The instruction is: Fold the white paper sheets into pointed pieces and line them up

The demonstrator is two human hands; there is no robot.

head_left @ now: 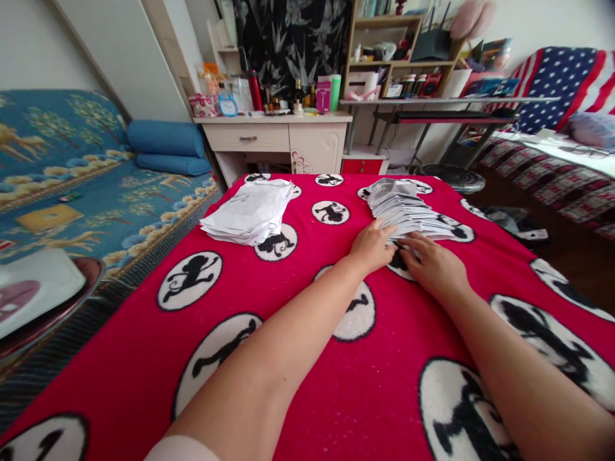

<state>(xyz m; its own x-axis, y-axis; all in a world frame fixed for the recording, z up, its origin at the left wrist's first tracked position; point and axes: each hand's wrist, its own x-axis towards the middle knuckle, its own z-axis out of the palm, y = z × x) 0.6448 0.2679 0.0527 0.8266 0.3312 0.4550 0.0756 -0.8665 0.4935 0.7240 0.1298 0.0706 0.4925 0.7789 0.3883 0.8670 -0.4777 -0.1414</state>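
A fanned row of folded white papers [401,210] lies toward the far right of the red cloth, its overlapping edges facing me. At its near left edge, my left hand [373,246] is closed, with the fingers over the front papers and their tips partly hidden. Just right of it, my right hand [438,266] has its fingers and thumb bent around the near edge of the same row. A small dark gap shows between the two hands. Apart from them, a loose pile of flat white sheets [247,214] rests at the far left.
The red cloth [331,390] with black-and-white monkey circles covers the surface before me. A blue patterned sofa [110,192] stands left, with a tray [91,272] near it. Beyond are a cluttered white cabinet [245,137] and a desk [446,100]. A round black stool [451,179] stands right.
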